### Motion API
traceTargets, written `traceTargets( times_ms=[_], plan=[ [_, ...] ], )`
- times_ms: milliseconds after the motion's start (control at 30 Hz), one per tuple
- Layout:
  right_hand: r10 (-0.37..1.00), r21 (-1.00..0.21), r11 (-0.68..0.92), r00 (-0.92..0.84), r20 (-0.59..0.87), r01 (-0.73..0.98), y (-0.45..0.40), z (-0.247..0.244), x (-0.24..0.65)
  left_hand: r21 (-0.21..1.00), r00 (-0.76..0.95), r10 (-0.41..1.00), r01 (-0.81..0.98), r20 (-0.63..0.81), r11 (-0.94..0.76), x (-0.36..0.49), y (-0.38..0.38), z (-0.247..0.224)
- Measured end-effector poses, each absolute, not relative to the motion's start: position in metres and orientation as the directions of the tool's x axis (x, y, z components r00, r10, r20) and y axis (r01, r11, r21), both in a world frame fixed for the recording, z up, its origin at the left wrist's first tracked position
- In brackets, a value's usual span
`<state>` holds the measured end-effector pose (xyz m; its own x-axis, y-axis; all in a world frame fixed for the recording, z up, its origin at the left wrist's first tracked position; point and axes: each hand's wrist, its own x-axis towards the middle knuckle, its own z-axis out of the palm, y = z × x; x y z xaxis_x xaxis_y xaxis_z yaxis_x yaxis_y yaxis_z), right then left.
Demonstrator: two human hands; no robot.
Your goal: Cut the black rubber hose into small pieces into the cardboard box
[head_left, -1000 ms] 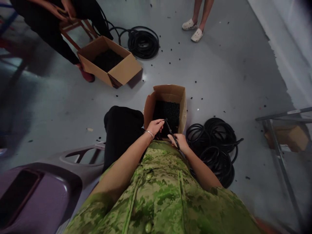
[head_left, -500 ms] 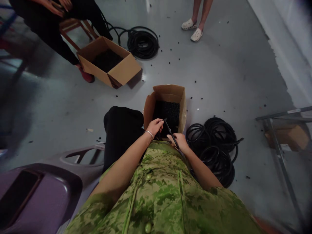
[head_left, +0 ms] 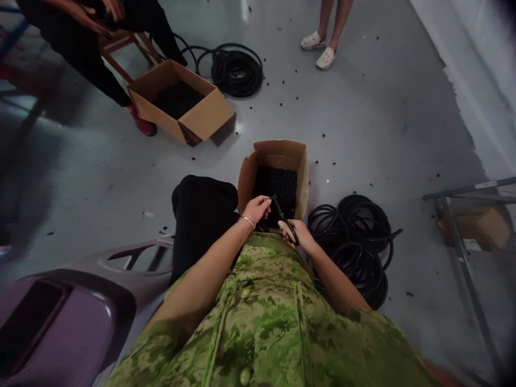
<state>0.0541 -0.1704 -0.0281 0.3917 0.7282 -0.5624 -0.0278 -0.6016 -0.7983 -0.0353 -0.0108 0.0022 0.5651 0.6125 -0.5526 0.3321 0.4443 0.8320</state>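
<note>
The person's left hand (head_left: 258, 208) is above the left front part of a cardboard box (head_left: 302, 177), with thumb and forefinger pinched together on a small black piece (head_left: 274, 198); exactly what the piece is, the view is too small to tell. The right hand (head_left: 297, 234), just beside it on the right, is wrapped around the handle of a black-handled tool (head_left: 291, 231), which slants up and left so that its tip meets the piece at the left fingertips. Both hands are near the front edge of the box, which stands open on the grey floor (head_left: 374, 123) and holds a layer of small black bits (head_left: 278, 185). A silvery bracelet (head_left: 246, 219) circles the left wrist.

Right of the box, loops of black tubing (head_left: 358, 236) lie in a heap. Farther off at upper left, a co-worker in black trousers (head_left: 76, 59) sits by a second open box (head_left: 212, 115) with dark contents; a round coil (head_left: 237, 72) of black tubing lies behind it. Light clogs (head_left: 325, 58) show on another person's feet, well apart. Scattered black specks dot the floor. At lower left is a purple seat (head_left: 88, 322) bearing a dark flat object (head_left: 34, 322); at right, a metal frame (head_left: 461, 252) stands before another carton (head_left: 489, 226).
</note>
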Motion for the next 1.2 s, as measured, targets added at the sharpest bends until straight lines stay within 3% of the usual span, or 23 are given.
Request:
traceTargets(
  times_ms=[233, 867, 1200],
  plan=[
    [0.762, -0.776, -0.607, 0.399, -0.510, 0.168, -0.178, -0.027, 0.058, 0.849, 0.584, 0.619, 0.309, -0.524, 0.428, -0.036, -0.010, 0.003],
    [0.772, -0.803, -0.582, 0.396, -0.497, 0.128, -0.156, -0.036, 0.066, 0.857, 0.621, 0.593, 0.327, -0.513, 0.400, -0.036, -0.012, -0.002],
    [0.783, -0.676, -0.593, 0.512, -0.354, 0.438, -0.155, -0.031, 0.055, 0.842, 0.608, 0.585, 0.346, -0.537, 0.414, -0.036, -0.011, -0.006]
  ],
)
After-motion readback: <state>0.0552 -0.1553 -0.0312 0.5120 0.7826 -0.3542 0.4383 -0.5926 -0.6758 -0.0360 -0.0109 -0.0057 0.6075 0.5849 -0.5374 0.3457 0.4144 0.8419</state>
